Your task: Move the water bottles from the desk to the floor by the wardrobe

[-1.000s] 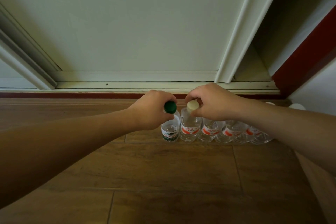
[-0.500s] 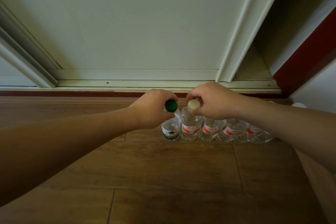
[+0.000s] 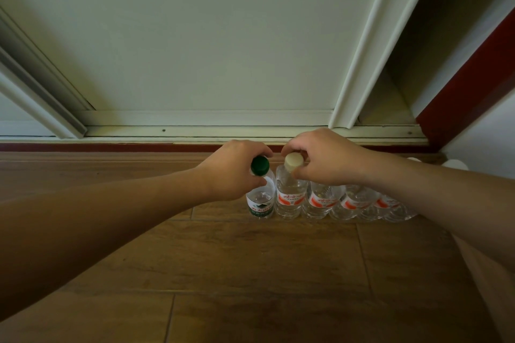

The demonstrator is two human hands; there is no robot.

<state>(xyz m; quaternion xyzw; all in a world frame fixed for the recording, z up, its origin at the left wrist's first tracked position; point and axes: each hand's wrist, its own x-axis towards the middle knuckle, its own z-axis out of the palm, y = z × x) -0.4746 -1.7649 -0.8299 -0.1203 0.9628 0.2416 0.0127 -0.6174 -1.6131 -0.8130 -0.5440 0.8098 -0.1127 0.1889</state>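
A row of clear water bottles stands upright on the wooden floor (image 3: 250,267) in front of the wardrobe's pale sliding door (image 3: 211,36). The leftmost is a green-capped, green-labelled bottle (image 3: 261,203); my left hand (image 3: 232,171) grips it at the neck. Right beside it stands a white-capped bottle with a red label (image 3: 289,200), and my right hand (image 3: 324,160) holds it around the cap. Several more red-labelled bottles (image 3: 354,202) continue the row to the right, partly hidden under my right forearm.
The wardrobe's bottom track (image 3: 195,131) and a dark red skirting strip (image 3: 111,147) run just behind the bottles. A dark red vertical frame (image 3: 468,83) rises at the right. Two white caps (image 3: 457,165) peek out behind my right forearm.
Both hands and their bottles have hardly moved; the view has shifted slightly. The grips are unchanged.
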